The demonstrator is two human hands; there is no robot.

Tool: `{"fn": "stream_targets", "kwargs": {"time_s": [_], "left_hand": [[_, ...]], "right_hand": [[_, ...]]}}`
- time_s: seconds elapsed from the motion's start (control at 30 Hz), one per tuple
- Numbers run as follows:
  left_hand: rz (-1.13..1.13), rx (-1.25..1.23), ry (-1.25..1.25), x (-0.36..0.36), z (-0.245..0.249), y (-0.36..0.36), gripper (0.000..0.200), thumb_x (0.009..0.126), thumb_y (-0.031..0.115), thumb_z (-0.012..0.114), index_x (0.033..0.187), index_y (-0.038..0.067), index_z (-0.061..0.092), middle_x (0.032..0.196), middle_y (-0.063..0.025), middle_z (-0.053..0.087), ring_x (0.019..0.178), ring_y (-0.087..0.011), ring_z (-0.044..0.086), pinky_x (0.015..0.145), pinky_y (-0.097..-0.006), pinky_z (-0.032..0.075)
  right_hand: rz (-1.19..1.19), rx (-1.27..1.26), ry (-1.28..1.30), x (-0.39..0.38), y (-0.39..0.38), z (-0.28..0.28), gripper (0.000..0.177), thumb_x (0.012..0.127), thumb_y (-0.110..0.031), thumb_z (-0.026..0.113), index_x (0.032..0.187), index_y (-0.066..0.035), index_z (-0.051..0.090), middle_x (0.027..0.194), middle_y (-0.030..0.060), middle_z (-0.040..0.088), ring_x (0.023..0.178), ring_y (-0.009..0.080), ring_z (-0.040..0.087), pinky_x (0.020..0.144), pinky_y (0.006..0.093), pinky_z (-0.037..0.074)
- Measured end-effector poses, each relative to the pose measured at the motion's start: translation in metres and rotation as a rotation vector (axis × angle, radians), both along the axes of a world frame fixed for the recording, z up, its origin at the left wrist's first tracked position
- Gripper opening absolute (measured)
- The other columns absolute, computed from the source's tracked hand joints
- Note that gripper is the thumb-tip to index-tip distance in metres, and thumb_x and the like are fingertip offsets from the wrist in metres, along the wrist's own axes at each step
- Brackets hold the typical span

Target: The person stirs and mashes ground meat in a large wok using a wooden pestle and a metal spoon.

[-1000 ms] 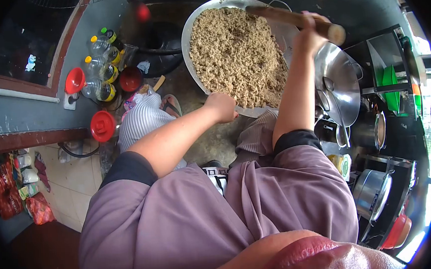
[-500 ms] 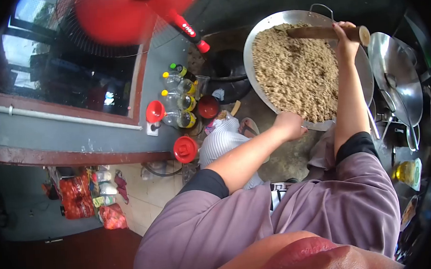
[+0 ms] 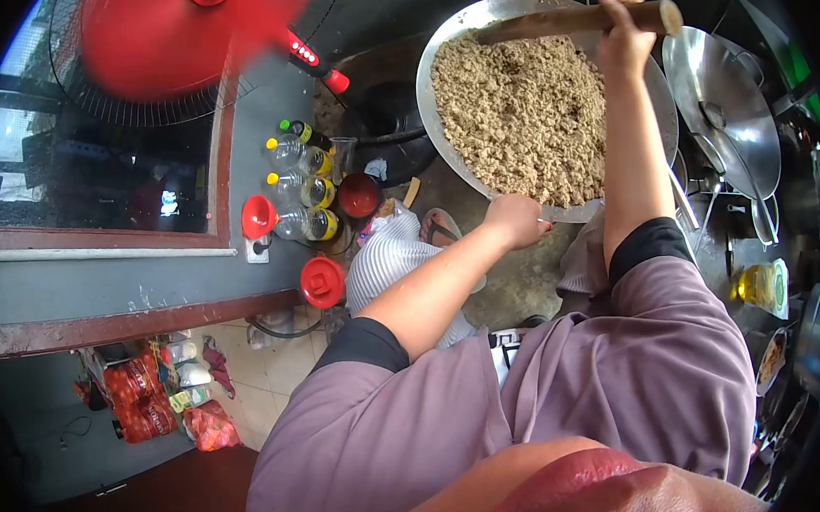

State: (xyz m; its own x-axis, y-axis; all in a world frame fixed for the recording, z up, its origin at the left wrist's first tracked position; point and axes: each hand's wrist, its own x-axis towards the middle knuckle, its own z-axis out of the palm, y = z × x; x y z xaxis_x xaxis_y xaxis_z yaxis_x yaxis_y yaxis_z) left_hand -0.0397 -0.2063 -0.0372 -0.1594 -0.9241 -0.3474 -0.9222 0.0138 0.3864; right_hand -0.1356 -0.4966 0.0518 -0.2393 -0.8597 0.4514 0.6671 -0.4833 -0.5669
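A wide metal pan (image 3: 428, 105) is filled with brown, crumbly food (image 3: 524, 118). My right hand (image 3: 626, 38) is wrapped round a thick wooden paddle (image 3: 555, 24), near its rounded end. The paddle lies across the far side of the pan, its other end at the food's far left edge. At the pan's near rim, my left hand (image 3: 518, 221) is closed on what looks like the pan's handle; only a small bit of metal shows past the fingers.
Capped bottles (image 3: 317, 191), a red bowl (image 3: 359, 195) and a red lid (image 3: 322, 282) are on the left. A red fan (image 3: 181, 35) stands at the upper left. Another metal wok (image 3: 739, 114) with ladles is on the right, above an oil pouch (image 3: 759, 287).
The whole view has shifted, so the pan appears farther left and up. My right hand has moved the paddle farther toward the far rim, and more of its length shows. My left hand keeps its grip.
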Motion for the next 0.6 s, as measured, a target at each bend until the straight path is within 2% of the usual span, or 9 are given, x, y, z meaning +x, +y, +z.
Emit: {"fn": "stream_targets", "kwargs": {"time_s": [0.03, 0.13, 0.23, 0.27, 0.3, 0.37, 0.5, 0.53, 0.6], "left_hand": [[-0.01, -0.021, -0.008, 0.003, -0.001, -0.002, 0.041, 0.085, 0.046, 0.061, 0.083, 0.007, 0.072, 0.082, -0.0155, 0.069, 0.084, -0.0335, 0.067, 0.076, -0.0445, 0.051], [-0.017, -0.047, 0.003, 0.002, -0.004, 0.002, 0.04, 0.085, 0.045, 0.061, 0.082, 0.007, 0.072, 0.08, -0.0154, 0.069, 0.083, -0.0337, 0.067, 0.075, -0.0446, 0.051], [-0.009, -0.044, 0.022, 0.003, -0.001, 0.001, 0.041, 0.086, 0.045, 0.061, 0.082, 0.006, 0.071, 0.08, -0.0153, 0.069, 0.083, -0.0339, 0.067, 0.074, -0.0447, 0.051], [-0.013, 0.009, -0.009, 0.002, 0.0, -0.001, 0.042, 0.086, 0.046, 0.061, 0.082, 0.006, 0.071, 0.08, -0.0153, 0.069, 0.083, -0.034, 0.067, 0.075, -0.0445, 0.051], [-0.01, 0.004, 0.002, 0.002, 0.001, -0.002, 0.041, 0.086, 0.046, 0.061, 0.082, 0.006, 0.071, 0.081, -0.0153, 0.069, 0.083, -0.034, 0.067, 0.075, -0.0445, 0.051], [-0.005, -0.002, 0.02, 0.002, 0.0, -0.002, 0.041, 0.086, 0.046, 0.061, 0.082, 0.006, 0.072, 0.081, -0.0153, 0.069, 0.083, -0.0341, 0.067, 0.075, -0.0446, 0.051], [-0.013, -0.044, -0.007, 0.0, -0.001, 0.001, 0.041, 0.085, 0.046, 0.061, 0.082, 0.006, 0.072, 0.081, -0.0152, 0.069, 0.083, -0.0339, 0.067, 0.075, -0.0442, 0.051], [-0.019, -0.059, 0.0, 0.001, -0.006, 0.001, 0.041, 0.085, 0.046, 0.061, 0.081, 0.006, 0.072, 0.081, -0.0153, 0.069, 0.083, -0.0339, 0.067, 0.075, -0.0441, 0.051], [-0.014, -0.035, 0.004, 0.002, 0.0, 0.001, 0.041, 0.085, 0.045, 0.061, 0.081, 0.006, 0.072, 0.08, -0.0156, 0.069, 0.082, -0.034, 0.067, 0.074, -0.0438, 0.052]], "right_hand": [[0.011, -0.038, -0.06, -0.007, -0.003, 0.015, 0.024, 0.071, 0.013, 0.07, 0.082, -0.002, 0.055, 0.082, 0.0084, 0.062, 0.082, 0.0204, 0.061, 0.084, 0.034, 0.049], [-0.04, -0.041, -0.021, -0.019, 0.012, 0.056, 0.024, 0.071, 0.012, 0.072, 0.084, -0.002, 0.056, 0.082, 0.0092, 0.063, 0.082, 0.0209, 0.062, 0.083, 0.0338, 0.05], [-0.009, -0.025, 0.225, -0.003, 0.015, 0.034, 0.025, 0.07, 0.011, 0.073, 0.084, -0.002, 0.057, 0.083, 0.0095, 0.064, 0.082, 0.0201, 0.062, 0.082, 0.0331, 0.049], [0.148, -0.143, 0.249, 0.004, 0.002, 0.002, 0.025, 0.07, 0.011, 0.073, 0.084, -0.003, 0.057, 0.083, 0.0092, 0.063, 0.081, 0.0196, 0.062, 0.082, 0.0322, 0.049], [0.019, -0.033, 0.115, 0.022, -0.005, -0.033, 0.026, 0.07, 0.012, 0.071, 0.084, -0.003, 0.056, 0.083, 0.0086, 0.061, 0.081, 0.0197, 0.061, 0.082, 0.0325, 0.049], [0.102, -0.03, 0.077, 0.006, -0.009, -0.025, 0.026, 0.07, 0.012, 0.071, 0.084, -0.004, 0.055, 0.082, 0.0078, 0.06, 0.081, 0.0195, 0.061, 0.083, 0.033, 0.049], [0.02, -0.047, 0.008, 0.0, 0.019, 0.043, 0.025, 0.071, 0.011, 0.073, 0.084, -0.003, 0.057, 0.084, 0.0076, 0.062, 0.08, 0.0184, 0.061, 0.082, 0.0305, 0.049], [-0.003, -0.087, 0.026, 0.006, 0.024, 0.049, 0.023, 0.071, 0.01, 0.073, 0.083, -0.003, 0.057, 0.084, 0.0073, 0.064, 0.08, 0.0178, 0.062, 0.081, 0.0301, 0.049], [0.05, -0.148, 0.197, 0.012, 0.014, 0.028, 0.025, 0.07, 0.009, 0.075, 0.084, -0.002, 0.058, 0.083, 0.0074, 0.065, 0.079, 0.0178, 0.063, 0.081, 0.0305, 0.049]]}}
